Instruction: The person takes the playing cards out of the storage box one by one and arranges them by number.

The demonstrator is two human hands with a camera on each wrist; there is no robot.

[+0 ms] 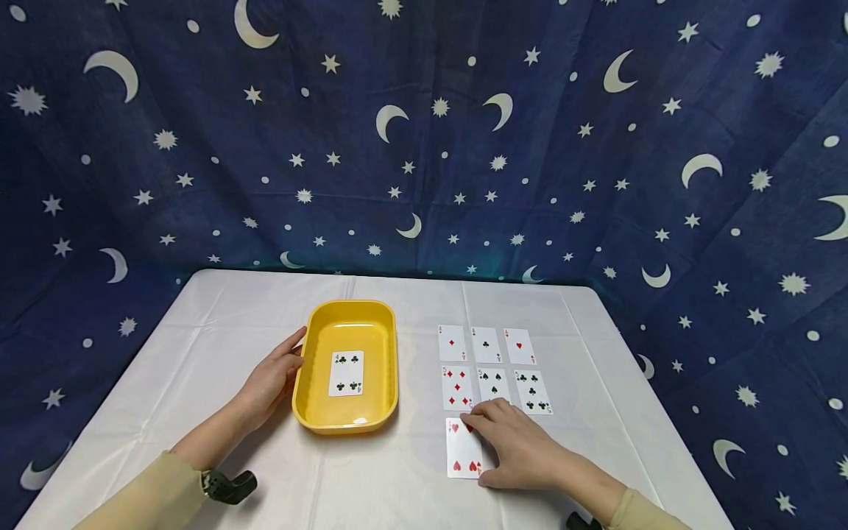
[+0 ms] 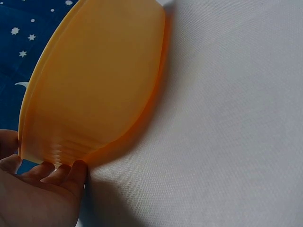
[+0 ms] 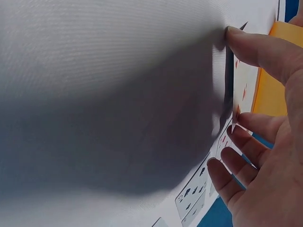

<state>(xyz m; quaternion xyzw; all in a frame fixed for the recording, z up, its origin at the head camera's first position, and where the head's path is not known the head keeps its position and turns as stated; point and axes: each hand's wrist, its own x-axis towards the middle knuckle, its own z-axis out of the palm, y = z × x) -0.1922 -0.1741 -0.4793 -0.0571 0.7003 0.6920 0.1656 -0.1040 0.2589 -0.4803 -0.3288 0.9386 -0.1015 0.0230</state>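
Observation:
My right hand (image 1: 523, 449) pinches a four of hearts playing card (image 1: 457, 464), thumb at its near edge and index finger at its far edge. In the right wrist view the card (image 3: 240, 85) appears edge-on between thumb and index finger, the other fingers spread below. On the left, a yellow tray (image 1: 301, 412) holds a four of clubs (image 1: 346, 373) lying face up. My left hand (image 1: 268, 383) touches the outside of the tray's left wall. The left wrist view shows those fingertips against the wall (image 2: 94, 71).
Beyond the right hand lie two rows of face-up cards: aces, including the ace of clubs (image 1: 486, 345), behind fives, including the five of diamonds (image 1: 457, 388). A white cloth (image 1: 411, 500) covers the table. A dark blue star-and-moon curtain (image 1: 424, 177) hangs behind.

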